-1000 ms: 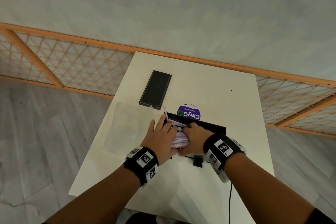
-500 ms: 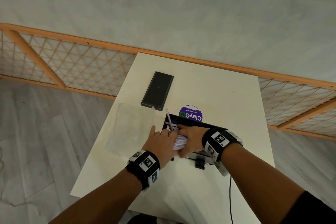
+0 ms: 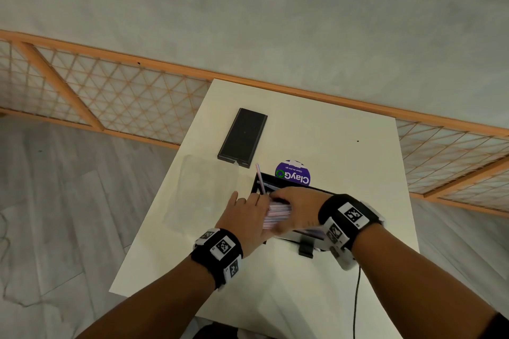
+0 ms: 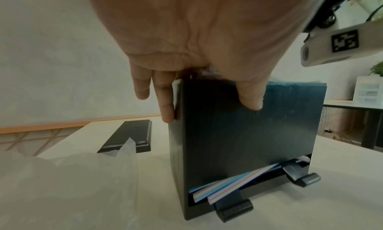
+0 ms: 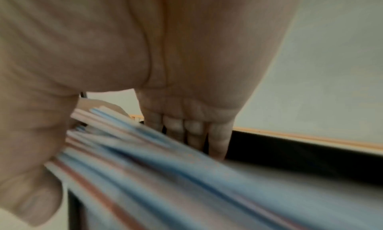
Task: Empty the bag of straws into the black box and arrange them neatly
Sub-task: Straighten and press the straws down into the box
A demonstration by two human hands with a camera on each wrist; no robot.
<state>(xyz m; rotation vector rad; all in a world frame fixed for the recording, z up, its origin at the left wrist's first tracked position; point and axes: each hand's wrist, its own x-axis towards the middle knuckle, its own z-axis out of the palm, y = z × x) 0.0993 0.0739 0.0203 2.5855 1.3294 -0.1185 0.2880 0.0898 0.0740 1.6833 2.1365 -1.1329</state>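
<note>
The black box (image 3: 316,192) stands upright on the white table (image 3: 316,132), with striped straws (image 3: 276,213) bunched in its open top. My right hand (image 3: 278,201) reaches in from above and grips that bundle (image 5: 165,168) between thumb and fingers (image 5: 186,132). My left hand (image 3: 248,201) clasps the box's near left corner (image 4: 244,127), fingers (image 4: 165,105) down the left side and thumb on the front. One straw (image 3: 260,177) sticks up at the far left corner. Straw ends (image 4: 238,182) poke out of the slot at the box's foot.
The empty clear bag (image 3: 201,192) lies flat left of the box. A flat black lid (image 3: 243,137) lies beyond the bag. A purple round sticker (image 3: 293,173) shows behind the box. A black cable (image 3: 356,297) hangs off the near edge. A wooden lattice rail (image 3: 110,96) runs behind the table.
My right hand has shifted left and farther over the box with the straw bundle. The left hand stays at the box's left corner.
</note>
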